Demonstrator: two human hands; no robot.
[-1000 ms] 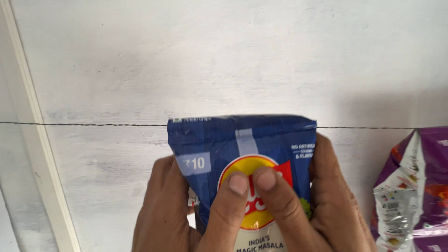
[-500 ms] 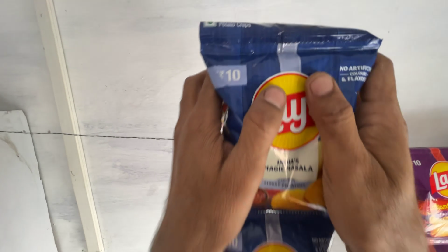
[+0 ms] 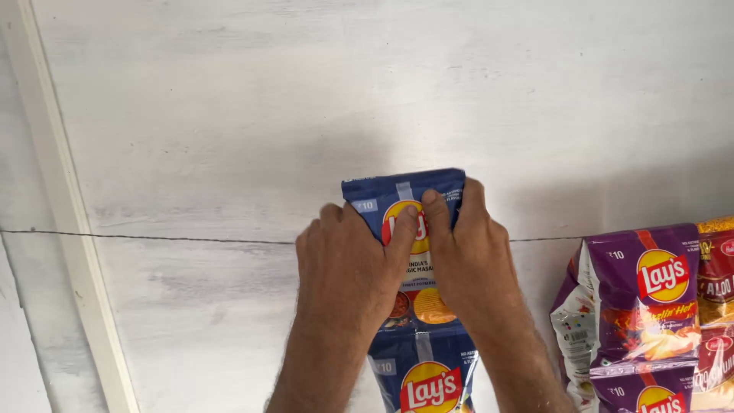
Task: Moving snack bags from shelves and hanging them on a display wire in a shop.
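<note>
A blue snack packet is held up against a whitewashed wall, at the height of a thin dark wire stretched across it. The packet is clasped by the left hand along its left edge and by the right hand along its right edge, each grip closed on the bag with the thumb pressed on its front. A second blue packet is attached just below the first. Purple packets are seen hanging to the right, well apart from the hands, with a red packet beside them. A pale vertical strip is fixed at the left.
</note>
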